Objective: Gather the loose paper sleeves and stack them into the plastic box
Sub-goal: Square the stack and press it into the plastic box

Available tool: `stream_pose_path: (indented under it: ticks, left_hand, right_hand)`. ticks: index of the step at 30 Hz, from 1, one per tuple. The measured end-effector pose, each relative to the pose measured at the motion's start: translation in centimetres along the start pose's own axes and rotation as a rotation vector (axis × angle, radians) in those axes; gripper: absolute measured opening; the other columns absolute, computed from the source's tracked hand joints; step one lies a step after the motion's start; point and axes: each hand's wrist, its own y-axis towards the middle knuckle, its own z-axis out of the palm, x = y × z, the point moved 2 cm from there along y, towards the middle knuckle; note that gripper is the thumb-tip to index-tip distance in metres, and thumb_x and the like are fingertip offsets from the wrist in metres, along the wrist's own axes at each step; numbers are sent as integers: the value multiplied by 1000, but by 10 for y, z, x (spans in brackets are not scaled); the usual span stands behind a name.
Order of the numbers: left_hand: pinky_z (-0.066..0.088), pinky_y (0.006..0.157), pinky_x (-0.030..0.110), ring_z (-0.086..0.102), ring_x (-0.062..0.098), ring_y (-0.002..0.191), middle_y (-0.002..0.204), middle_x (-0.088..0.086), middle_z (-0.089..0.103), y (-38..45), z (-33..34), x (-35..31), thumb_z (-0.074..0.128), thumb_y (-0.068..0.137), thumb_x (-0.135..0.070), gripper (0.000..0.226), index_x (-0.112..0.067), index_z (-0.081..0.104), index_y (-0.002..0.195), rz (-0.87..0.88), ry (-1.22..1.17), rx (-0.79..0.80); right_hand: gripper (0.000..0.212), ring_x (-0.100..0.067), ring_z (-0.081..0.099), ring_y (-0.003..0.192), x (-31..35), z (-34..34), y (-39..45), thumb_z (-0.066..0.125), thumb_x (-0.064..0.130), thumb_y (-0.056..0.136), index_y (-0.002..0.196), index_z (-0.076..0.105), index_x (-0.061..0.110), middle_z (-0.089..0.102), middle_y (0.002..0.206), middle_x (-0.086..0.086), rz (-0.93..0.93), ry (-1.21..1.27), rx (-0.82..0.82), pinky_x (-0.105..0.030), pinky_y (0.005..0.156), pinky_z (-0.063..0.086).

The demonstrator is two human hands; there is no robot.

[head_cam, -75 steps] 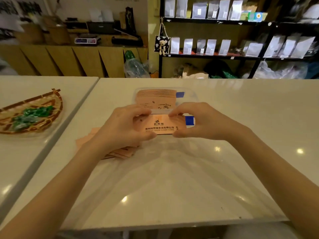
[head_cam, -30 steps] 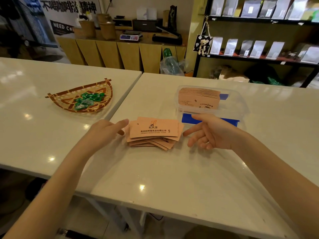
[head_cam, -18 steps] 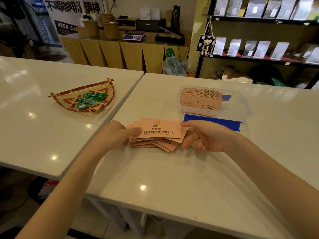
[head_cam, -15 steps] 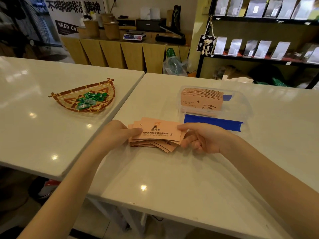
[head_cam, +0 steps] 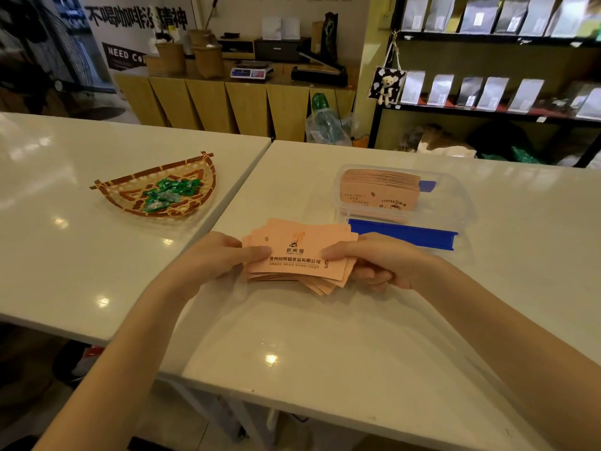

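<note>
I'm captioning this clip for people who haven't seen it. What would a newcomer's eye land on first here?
First, the fanned pile of peach paper sleeves at the centre of the white table, pinched at its ends by the left hand and right hand. Just beyond sits the clear plastic box with a neat row of sleeves and a blue clip. On the left table, a woven bamboo basket of green-wrapped candies stands out.

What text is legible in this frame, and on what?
"不喝咖啡没精神": wall banner.
"NEED CO", cut off: the banner's dark panel.
"COFFEE": sleeve stack in the plastic box; its other print is too small.
"贵州甜熊猫食品有限公司": top of the loose paper sleeves; lines below are blurred.
Shelf pouch labels: unreadable.
</note>
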Motion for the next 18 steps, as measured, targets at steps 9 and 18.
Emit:
stream_pose_path:
  ticks: [9, 18]
  left_hand:
    - [48, 57, 18, 61, 10, 83, 95, -8, 66, 4, 31, -22, 79, 62, -30, 43, -21, 62, 100, 152, -32, 93]
    - [36, 79, 16, 46, 8, 106, 112, -12, 57, -3, 84, -51, 79, 50, -47, 62, -29, 59, 106, 655, 196, -42]
  right_hand:
    - [36, 14, 62, 75, -18, -28, -37, 74, 26, 69, 88, 56, 51, 64, 83, 29, -265, -223, -222, -6, 55, 48]
    - [59, 13, 28, 119, -68, -53, -89, 79, 51, 52, 102, 50, 60, 40, 121, 31, -465, -410, -553, -10, 96, 33]
